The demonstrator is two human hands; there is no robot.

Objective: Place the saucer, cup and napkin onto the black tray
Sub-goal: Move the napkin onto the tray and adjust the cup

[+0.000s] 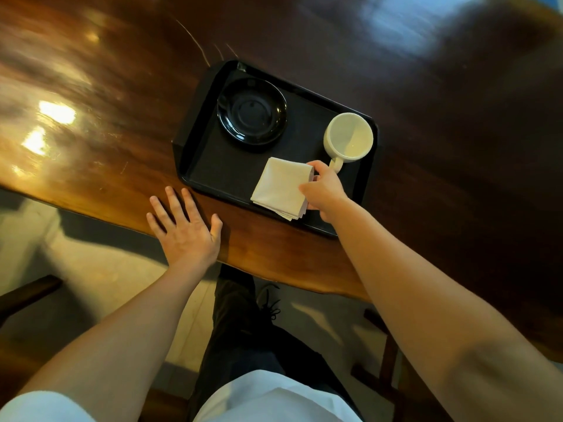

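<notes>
Right now the right hand (324, 190) pinches the folded napkin (281, 188) by its edge, over the near part of the black tray (195, 166). On that tray, the cup (348, 138) stands just beyond the napkin, the saucer (251, 112) farther left. Off the tray, the left hand (185, 229) lies flat, fingers spread, on the wooden table (91, 117).

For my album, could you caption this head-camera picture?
Right hand sets a folded napkin beside cup and saucer on the black tray.
</notes>
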